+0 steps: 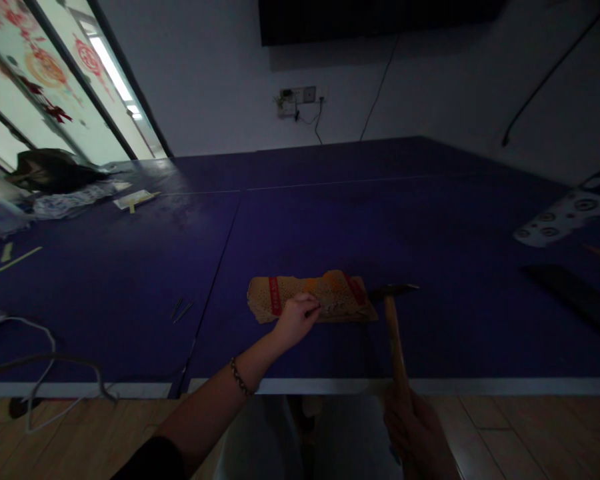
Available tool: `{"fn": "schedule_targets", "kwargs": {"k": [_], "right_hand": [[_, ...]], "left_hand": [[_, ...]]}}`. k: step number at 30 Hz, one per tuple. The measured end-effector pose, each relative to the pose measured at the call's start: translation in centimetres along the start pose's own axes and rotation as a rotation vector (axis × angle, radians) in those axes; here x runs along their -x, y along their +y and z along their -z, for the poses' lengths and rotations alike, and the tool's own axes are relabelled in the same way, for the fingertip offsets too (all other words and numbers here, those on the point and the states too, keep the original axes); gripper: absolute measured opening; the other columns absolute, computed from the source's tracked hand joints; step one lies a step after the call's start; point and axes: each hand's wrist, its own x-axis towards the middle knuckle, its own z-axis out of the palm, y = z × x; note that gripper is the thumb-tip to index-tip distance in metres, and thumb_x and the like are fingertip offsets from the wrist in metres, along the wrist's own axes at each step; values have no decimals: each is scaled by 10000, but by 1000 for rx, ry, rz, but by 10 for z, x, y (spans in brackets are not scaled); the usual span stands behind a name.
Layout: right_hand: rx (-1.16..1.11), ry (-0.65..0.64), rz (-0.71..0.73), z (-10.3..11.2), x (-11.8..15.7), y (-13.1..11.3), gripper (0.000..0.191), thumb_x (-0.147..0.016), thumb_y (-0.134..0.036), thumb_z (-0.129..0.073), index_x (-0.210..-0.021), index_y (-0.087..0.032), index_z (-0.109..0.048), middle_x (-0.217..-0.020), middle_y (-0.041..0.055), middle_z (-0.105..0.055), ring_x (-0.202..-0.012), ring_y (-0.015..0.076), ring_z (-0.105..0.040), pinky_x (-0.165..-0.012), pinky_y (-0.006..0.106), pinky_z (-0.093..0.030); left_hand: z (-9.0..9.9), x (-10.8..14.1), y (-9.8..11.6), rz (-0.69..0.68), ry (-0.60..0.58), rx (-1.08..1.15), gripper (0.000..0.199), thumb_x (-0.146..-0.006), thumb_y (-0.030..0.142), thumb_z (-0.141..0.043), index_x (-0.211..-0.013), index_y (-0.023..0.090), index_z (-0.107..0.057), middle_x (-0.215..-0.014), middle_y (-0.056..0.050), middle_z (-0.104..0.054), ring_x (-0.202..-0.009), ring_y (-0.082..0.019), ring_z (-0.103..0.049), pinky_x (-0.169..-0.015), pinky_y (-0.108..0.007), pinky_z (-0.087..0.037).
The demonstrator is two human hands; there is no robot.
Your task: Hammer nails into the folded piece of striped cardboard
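A flattened brown cardboard piece with red bands, an orange patch and many small holes lies near the table's front edge. My left hand rests over its front middle, fingers pinched together; whatever is between the fingertips is too small to make out. My right hand is wrapped round the wooden handle of a hammer, below the table's front edge. The hammer's dark head is just right of the cardboard, over the purple table top.
Two thin metal pieces lie left on the purple table. White cables hang over the front left edge. At the right are a dark flat object and a patterned white item. A dark bag sits far left.
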Motion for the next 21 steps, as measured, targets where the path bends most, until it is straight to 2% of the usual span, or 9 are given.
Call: {"fn": "schedule_targets", "kwargs": {"k": [6,14,21], "right_hand": [[-17,-9,6,1,-1,3,464,-566,-568,-689,-682,-189,-448,-400,-125,-338,-281,10,-262,-273,118,-202],[35,-15,10,3,-2,1,421,-569,-520,-702,-676,-192,-459,-401,-118,-347,-280,28,-302,-268,128,-227],[24,-30,28,3,-2,2,424,-593,-552,-667,-648,-184,-463,-393,-123,-324,-284,14,-258,-266,115,-198]], "left_hand": [[0,1,0,-16,-5,-6,166,-781,117,-527,-680,140,-657,-743,-47,-624,-719,-135,-583,-700,-242,-481],[-1,0,-2,-38,16,-29,157,-778,99,-528,-683,131,-649,-737,-46,-623,-717,-134,-585,-693,-234,-481],[-2,0,-4,-43,19,-33,155,-781,107,-532,-675,130,-643,-730,-43,-618,-716,-135,-583,-691,-238,-480]]}}
